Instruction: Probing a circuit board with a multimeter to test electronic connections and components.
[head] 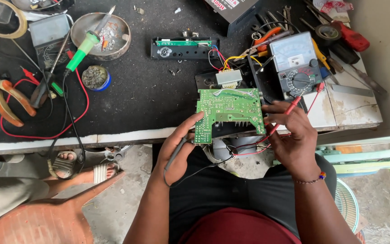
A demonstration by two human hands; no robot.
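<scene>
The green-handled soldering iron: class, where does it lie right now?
In the head view, the soldering iron lies upper left on the black mat, its tip resting in the round metal dish.

We count: one green circuit board (229,114), two test probes, black (177,152) and red (290,108). One analog multimeter (295,64), one transformer (228,78), one green-handled soldering iron (85,46). One metal dish (100,36), one small round tin (95,77), one orange-handled pliers (5,97). Two hands, left (177,156) and right (294,138).
</scene>
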